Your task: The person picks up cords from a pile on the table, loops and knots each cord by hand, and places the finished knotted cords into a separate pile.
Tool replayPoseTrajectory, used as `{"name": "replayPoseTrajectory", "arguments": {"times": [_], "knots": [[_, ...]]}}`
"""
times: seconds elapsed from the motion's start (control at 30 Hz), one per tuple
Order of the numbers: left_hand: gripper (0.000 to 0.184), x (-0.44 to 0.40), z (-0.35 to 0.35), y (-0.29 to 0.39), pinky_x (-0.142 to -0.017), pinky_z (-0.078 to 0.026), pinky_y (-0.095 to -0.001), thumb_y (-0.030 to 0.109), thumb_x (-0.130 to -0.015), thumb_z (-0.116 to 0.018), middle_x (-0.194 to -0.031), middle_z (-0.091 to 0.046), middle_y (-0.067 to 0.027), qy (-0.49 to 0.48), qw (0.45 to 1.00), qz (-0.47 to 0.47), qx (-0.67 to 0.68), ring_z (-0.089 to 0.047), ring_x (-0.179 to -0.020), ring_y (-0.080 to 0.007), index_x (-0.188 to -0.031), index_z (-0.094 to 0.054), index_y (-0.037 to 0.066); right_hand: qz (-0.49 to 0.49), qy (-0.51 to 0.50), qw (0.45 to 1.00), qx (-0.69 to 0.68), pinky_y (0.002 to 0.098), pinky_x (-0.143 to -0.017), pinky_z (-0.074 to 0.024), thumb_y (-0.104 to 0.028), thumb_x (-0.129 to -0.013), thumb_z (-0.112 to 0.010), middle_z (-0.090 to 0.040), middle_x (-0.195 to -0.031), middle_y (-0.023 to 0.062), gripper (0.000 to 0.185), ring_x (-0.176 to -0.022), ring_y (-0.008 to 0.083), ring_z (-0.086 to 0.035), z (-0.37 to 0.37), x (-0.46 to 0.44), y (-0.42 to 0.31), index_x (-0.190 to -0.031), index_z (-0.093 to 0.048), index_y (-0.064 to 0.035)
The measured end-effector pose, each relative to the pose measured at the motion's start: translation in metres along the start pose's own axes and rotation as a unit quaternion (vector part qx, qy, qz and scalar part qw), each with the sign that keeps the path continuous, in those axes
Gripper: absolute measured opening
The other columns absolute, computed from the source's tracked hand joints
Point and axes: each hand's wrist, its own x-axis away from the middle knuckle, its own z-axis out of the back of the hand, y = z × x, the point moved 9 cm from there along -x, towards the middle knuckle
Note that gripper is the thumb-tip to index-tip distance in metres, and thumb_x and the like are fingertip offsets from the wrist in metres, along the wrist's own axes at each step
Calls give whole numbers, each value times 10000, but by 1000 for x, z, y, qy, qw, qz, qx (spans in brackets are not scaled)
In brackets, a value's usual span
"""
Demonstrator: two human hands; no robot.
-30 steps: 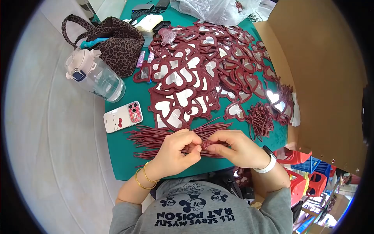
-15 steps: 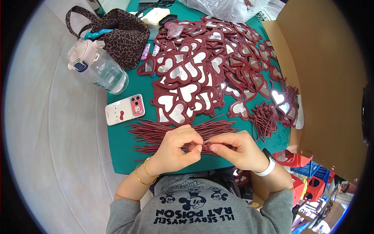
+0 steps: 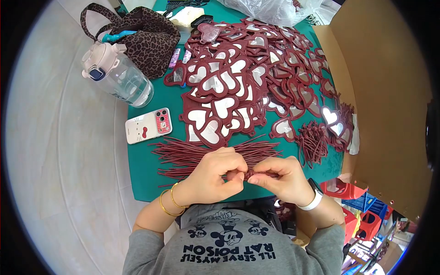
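Observation:
My left hand [image 3: 217,176] and my right hand [image 3: 284,179] meet near the front edge of the green table. Both pinch a small knotted dark red cord [image 3: 249,174] between thumb and fingertips. Beneath and behind them lies a spread bundle of straight dark red cords [image 3: 183,155]. Farther back is a big pile of dark red heart-shaped pieces [image 3: 224,107] with white or clear centres. One single heart piece [image 3: 283,129] lies behind my right hand, beside a heap of looped cords [image 3: 312,144].
A phone [image 3: 148,126] lies at the left, with a water bottle [image 3: 121,78] and a leopard-print bag [image 3: 149,39] behind it. A large cardboard box [image 3: 380,91] stands on the right. A plastic bag [image 3: 275,11] is at the back. Red stools [image 3: 368,225] stand at the lower right.
The view has shifted slightly, so the table's items appear a little higher and farther right. Both hands stay pinched on the knotted cord, with small finger shifts around it.

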Motion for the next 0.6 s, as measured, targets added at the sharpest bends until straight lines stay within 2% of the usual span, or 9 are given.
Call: {"name": "replayPoseTrajectory", "arguments": {"times": [0.13, 0.23, 0.37, 0.4, 0.5, 0.6], "knots": [[103, -3, -5, 1, -651, -405, -328, 33, -737, -666, -660, -530, -22, -37, 999, -13, -14, -503, -605, -184, -789, -580, 56, 19, -35, 995, 86, 252, -577, -479, -65, -880, -746, -709, -816, 86, 105, -674, 147, -659, 4, -2, 1, -955, -703, -5], [105, -2, -11, 1, -682, -395, -326, 38, -738, -667, -662, -526, -20, -53, 998, -14, -18, -499, -613, -181, -790, -578, 62, 218, -29, 949, 227, 289, -623, -507, -65, -883, -731, -710, -902, 106, 103, -732, 225, -674, 6, -1, -31, -967, -696, -16], [101, -2, -14, 7, -686, -391, -320, 44, -739, -667, -666, -528, -13, -54, 993, -48, -89, -499, -629, -178, -796, -586, 67, 165, -58, 968, 180, 318, -651, -520, -75, -893, -713, -701, -961, 115, 100, -768, 280, -667, 3, -1, -19, -976, -689, -24], [101, -1, -13, 8, -683, -390, -321, 44, -736, -668, -668, -532, -11, -45, 994, -51, -89, -499, -624, -178, -794, -590, 68, 164, -57, 968, 180, 318, -651, -520, -75, -893, -713, -701, -961, 115, 100, -768, 280, -667, 2, 1, -20, -976, -689, -24], [99, 1, -8, 9, -678, -390, -322, 44, -731, -671, -671, -540, -8, -27, 994, -54, -93, -497, -615, -178, -792, -597, 72, 83, -69, 982, 153, 315, -639, -515, -67, -897, -711, -700, -907, 114, 91, -727, 266, -661, -2, 4, -15, -969, -690, -14], [100, 4, -6, 6, -653, -394, -323, 30, -718, -673, -655, -546, -7, -17, 999, -42, 3, -496, -595, -177, -778, -606, 72, 62, -71, 990, 104, 299, -626, -503, -63, -907, -707, -700, -877, 105, 96, -710, 220, -653, -4, 7, -11, -981, -693, -2]]}}
